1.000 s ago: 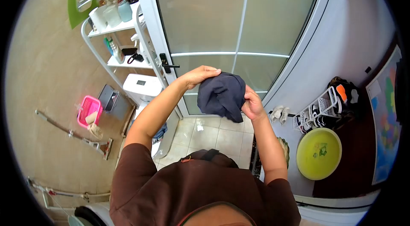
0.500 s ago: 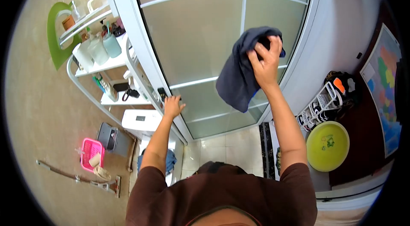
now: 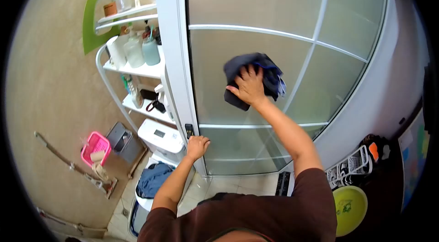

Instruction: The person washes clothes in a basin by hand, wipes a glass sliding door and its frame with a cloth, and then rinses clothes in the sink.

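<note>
Cloth [image 3: 234, 69], dark grey with a blue edge on its right side, is bunched just above the centre of the frame, over a frosted glass door [image 3: 215, 82] with white bars. The right hand [image 3: 249, 85] lies on top of it, fingers spread and palm toward the glass; whether the fingertips pinch any fabric cannot be told. Lower and left of the cloth, the left hand [image 3: 197, 147] is closed, fingers curled at the black door handle [image 3: 189, 130], whose lever is hidden beneath them. Both forearms reach up from a dark brown shirt [image 3: 256, 214] at the bottom centre.

Left of the door stands a white shelf [image 3: 135, 69], with a clear pump bottle [image 3: 133, 53] and a pale blue bottle [image 3: 150, 51] side by side on one level. Below the shelf is a white toilet [image 3: 160, 138], with blue clothes [image 3: 156, 180] on it. A grey bin [image 3: 122, 142] and a pink basket [image 3: 96, 147] sit close together farther left. In the upper left is a green-rimmed mirror [image 3: 89, 25]. At the lower right, a yellow-green basin [image 3: 351, 212], partly behind the sleeve, is near a white shoe rack [image 3: 356, 163].
</note>
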The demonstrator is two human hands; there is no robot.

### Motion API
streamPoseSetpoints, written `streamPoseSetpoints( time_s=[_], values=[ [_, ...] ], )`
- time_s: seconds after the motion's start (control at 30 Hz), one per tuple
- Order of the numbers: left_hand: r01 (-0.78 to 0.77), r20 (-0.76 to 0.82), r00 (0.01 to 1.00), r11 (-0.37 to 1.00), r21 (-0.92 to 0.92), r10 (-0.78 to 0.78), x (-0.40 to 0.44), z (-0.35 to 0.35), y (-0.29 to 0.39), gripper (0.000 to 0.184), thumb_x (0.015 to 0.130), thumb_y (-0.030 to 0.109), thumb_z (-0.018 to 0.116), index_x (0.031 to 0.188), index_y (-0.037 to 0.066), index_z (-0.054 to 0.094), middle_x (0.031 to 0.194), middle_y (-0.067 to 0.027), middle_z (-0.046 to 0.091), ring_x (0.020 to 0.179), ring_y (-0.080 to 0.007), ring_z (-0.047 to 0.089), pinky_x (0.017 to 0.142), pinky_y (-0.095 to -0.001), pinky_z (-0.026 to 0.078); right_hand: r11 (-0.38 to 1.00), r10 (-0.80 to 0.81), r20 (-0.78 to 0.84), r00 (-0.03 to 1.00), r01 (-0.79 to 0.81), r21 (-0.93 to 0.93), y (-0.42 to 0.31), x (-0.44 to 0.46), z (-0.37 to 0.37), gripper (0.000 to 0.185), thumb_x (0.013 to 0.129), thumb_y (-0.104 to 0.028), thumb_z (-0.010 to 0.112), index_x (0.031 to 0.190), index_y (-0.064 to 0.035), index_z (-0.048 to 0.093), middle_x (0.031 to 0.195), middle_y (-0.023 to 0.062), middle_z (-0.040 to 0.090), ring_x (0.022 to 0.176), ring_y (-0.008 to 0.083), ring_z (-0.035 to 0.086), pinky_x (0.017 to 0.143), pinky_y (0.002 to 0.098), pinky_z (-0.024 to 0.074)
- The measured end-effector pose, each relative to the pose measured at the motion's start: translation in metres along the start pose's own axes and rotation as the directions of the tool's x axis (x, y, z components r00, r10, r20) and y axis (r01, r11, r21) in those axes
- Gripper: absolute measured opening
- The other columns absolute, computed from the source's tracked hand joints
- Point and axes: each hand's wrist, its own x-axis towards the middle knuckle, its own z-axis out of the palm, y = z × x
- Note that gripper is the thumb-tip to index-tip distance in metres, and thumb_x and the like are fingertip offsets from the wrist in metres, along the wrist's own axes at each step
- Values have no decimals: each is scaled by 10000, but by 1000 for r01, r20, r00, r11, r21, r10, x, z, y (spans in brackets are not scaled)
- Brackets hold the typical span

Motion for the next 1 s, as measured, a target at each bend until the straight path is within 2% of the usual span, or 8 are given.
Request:
streamPoseSetpoints(
  time_s=[0.2,0.43,0.5,0.67,0.7,0.77,0.8,1.0],
  values=[
    [-15,-93,996,999,-35,12,-11,1,6,154,838,256,630,827,115,690,760,-59,632,771,-260,609,724,-406,419,818,-417,-571,707,566,104,33,199,-64,403,750,-268,671,1095,-70,609,1291,203,526,1217,380,468,1051,498,337],
    [14,-55,998,1000,3,-14,-10,2,6,144,841,252,625,847,128,699,777,-53,642,787,-252,611,731,-394,427,996,-84,-595,800,88,-22,8,317,-164,612,887,-471,487,1333,-53,515,1481,158,362,1395,310,278,1146,548,97],
    [45,-23,999,999,-10,-45,-13,1,9,155,849,266,618,871,139,703,805,-48,648,826,-244,613,783,-388,425,956,-258,-664,701,285,-71,-21,290,-122,395,833,-379,589,1126,-121,643,1309,125,548,1216,311,494,1061,547,308],
    [51,-28,998,998,-22,-51,-11,0,6,172,854,272,609,877,132,705,815,-54,651,833,-244,612,785,-390,422,740,-599,10,800,549,389,-108,141,47,281,831,-255,590,1080,-129,624,1142,106,608,1057,260,587,957,457,436],
    [50,-21,998,999,-13,-51,-11,1,6,174,854,273,608,877,130,705,816,-56,652,834,-245,612,782,-390,420,648,-634,-368,680,727,226,-123,96,117,249,854,-236,574,1061,-101,608,1056,93,613,974,249,605,865,376,485],
    [44,-19,999,999,-4,-44,-11,5,8,175,857,271,605,878,127,703,810,-60,645,826,-250,609,770,-391,415,523,-638,448,626,-75,849,-124,96,46,270,884,-257,577,1089,-82,578,1077,103,588,1004,255,583,871,372,481],
    [38,-25,999,999,-1,-38,-12,5,7,174,860,269,603,879,126,701,802,-63,637,817,-253,606,761,-391,410,513,-627,490,605,-152,845,-121,99,39,291,880,-264,584,1106,-80,574,1114,116,569,1033,268,566,890,377,468],
    [16,-41,999,998,-53,-18,-10,-4,8,157,850,260,615,878,128,695,817,-59,648,832,-259,617,781,-398,418,667,-378,-378,845,532,522,-43,252,-36,432,856,-305,632,1209,-71,548,1335,191,454,1209,346,467,1007,406,394]
  ],
)
